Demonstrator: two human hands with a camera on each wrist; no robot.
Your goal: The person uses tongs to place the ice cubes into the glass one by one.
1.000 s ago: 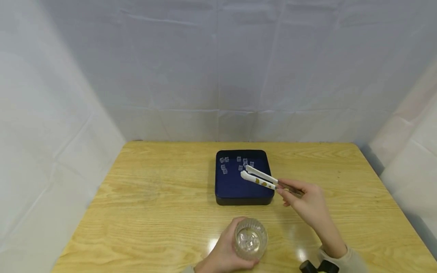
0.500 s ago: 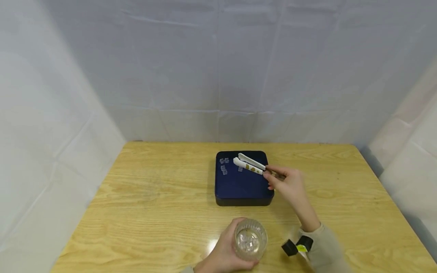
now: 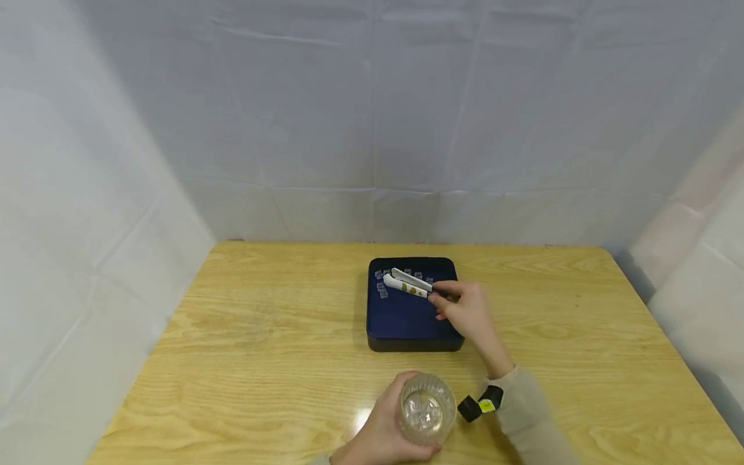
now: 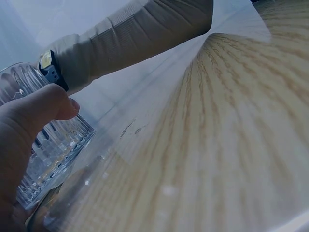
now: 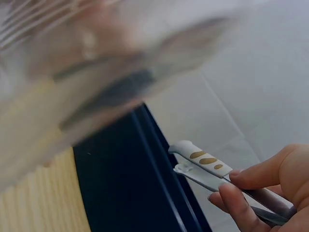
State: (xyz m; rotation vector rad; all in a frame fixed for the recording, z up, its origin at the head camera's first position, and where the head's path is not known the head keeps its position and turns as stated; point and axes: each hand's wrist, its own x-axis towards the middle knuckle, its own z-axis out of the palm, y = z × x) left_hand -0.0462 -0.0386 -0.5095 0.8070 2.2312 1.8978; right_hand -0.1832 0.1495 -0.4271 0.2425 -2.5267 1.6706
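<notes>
My left hand [image 3: 380, 429] grips a ribbed clear glass [image 3: 444, 429] with several small clear pieces in its bottom. In the left wrist view my thumb [image 4: 46, 108] lies across the side of that glass [image 4: 58, 150]. Between thumb and fingers, my right hand [image 3: 467, 313] pinches the metal part of small tongs [image 3: 409, 289] with white, gold-spotted ends. The tongs point left over a dark blue square box [image 3: 407, 326], their tips slightly apart beside small clear pieces [image 3: 382, 290] on its left part. Nothing shows between the tips in the right wrist view.
More clear pieces [image 3: 418, 276] lie toward the back of the box, partly hidden by the tongs. Everything is on a wooden table [image 3: 261, 336] with white sheeting [image 3: 290, 129] behind and at both sides. A black device [image 3: 479, 407] is on the right wrist.
My right hand has carried the tongs left and farther back, from the box's right side to the clear pieces on its left. The left hand and glass have stayed in place.
</notes>
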